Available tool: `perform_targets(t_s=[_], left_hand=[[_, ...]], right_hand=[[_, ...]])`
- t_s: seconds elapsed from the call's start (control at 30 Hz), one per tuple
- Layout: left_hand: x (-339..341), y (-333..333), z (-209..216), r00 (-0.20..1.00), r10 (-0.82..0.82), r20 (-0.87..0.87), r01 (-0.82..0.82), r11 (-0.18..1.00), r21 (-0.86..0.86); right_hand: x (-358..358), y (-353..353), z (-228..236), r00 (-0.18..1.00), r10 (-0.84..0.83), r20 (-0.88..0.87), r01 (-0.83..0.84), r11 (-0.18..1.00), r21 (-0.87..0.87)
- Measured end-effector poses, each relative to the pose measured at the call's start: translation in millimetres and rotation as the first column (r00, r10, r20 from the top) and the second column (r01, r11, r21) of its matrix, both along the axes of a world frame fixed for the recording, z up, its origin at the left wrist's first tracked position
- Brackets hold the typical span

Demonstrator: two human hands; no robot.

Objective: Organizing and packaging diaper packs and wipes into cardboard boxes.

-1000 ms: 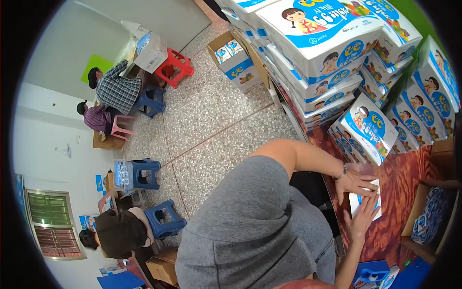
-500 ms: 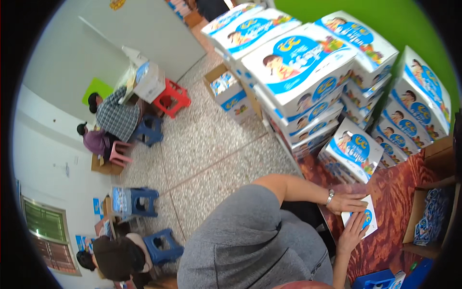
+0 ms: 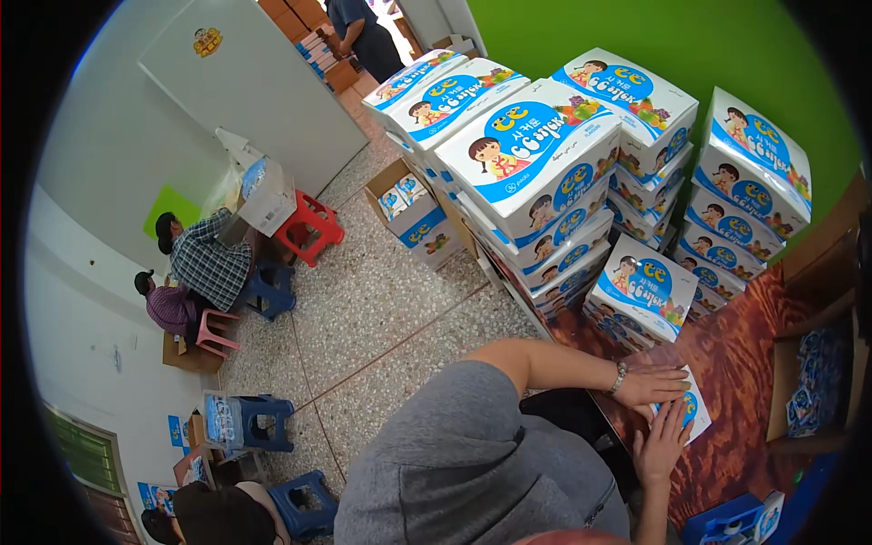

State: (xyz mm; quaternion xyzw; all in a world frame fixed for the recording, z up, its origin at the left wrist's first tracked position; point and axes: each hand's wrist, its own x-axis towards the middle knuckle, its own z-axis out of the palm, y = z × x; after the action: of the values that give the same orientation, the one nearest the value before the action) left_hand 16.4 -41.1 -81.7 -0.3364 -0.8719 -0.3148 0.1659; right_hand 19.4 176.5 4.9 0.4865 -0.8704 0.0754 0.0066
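Note:
A small white carton with a blue printed panel (image 3: 699, 420) lies on the reddish-brown marbled tabletop (image 3: 727, 363) at right. My left hand (image 3: 649, 384), with a watch or bracelet at the wrist, rests across its left part, fingers stretched out flat. From below, my right hand (image 3: 663, 445) reaches onto the same carton, its extended fingers touching the top beside my left fingertips. Both palms face down, covering much of the carton. Just beyond stands a short stack of white and blue cartons (image 3: 643, 283).
Tall stacks of larger cartons (image 3: 531, 150) fill the table's far side. An open box of blue packets (image 3: 817, 381) stands at right, above a blue container (image 3: 727, 522). People sit on low stools at left; one person (image 3: 359, 36) stands by the doorway.
The view has tilted, so the carton stacks appear farther left and the standing person shows more. Both hands stay flat on the small carton, with my right fingers slightly shifted.

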Motion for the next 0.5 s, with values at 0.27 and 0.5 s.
perform_targets(t_s=[0.27,0.5], left_hand=[[3,7,11,0.963,0.041,-0.265,-0.09,0.98,-0.178],[3,19,15,0.964,0.025,-0.266,-0.079,0.978,-0.193]], right_hand=[[-28,20,-12,0.999,-0.045,-0.005,0.045,0.998,0.048],[-23,34,-47,0.989,-0.041,-0.144,0.04,0.999,-0.01]])
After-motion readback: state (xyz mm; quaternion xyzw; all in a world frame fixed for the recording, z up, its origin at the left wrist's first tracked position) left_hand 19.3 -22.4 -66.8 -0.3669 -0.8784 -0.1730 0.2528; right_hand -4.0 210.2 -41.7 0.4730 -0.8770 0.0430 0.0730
